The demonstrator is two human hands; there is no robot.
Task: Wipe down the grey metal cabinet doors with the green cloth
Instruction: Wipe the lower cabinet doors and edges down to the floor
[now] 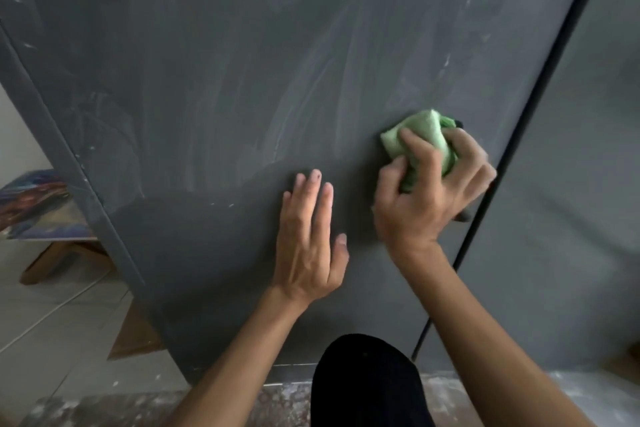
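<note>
The right hand holds the green cloth bunched into a wad. The fingers are curled tightly round it and the thumb lies across its front, and the hand presses it against the left cabinet door. The left hand holds nothing. It lies flat on the same door with straight fingers, just beside the right hand, lower and to the left.

The cloth is near the right edge of this door, close to the dark gap that runs steeply upward between the two doors. From the grip, most of the door lies up and to the left. There the pale streaks cover the surface in long, nearly vertical strokes, while the band below the hands looks darker and more even. I judge that the next strokes must go upward and leftward into the streaked part. The right door lies on the other side of the gap, on the side of the right hand.

Some small dark shapes show above and below the right hand. They could be a handle, but the hand and the cloth cover the middle, so I cannot tell. The right hand is a little blurred. The tops of both doors are cut off, and a dark garment hides part of the lower edge.
</note>
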